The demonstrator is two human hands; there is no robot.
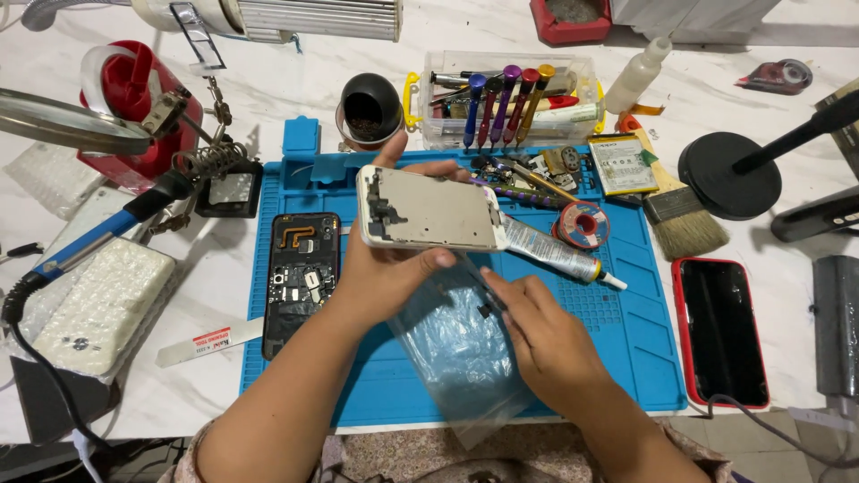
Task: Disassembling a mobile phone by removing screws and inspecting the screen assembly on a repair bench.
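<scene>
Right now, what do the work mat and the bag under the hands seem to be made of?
The blue work mat looks like matte silicone or rubber: moulded compartments, no glare. The bag seems thin clear plastic film: see-through, wrinkled, with shiny highlights.

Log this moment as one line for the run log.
left hand: holds white phone frame | right hand: pinches small dark part over clear plastic bag | surface: blue repair mat

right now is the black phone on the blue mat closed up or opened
Opened. The black phone lies flat on the blue mat with its back cover off: an orange flex cable, metal shields and small parts show inside its frame.
</scene>
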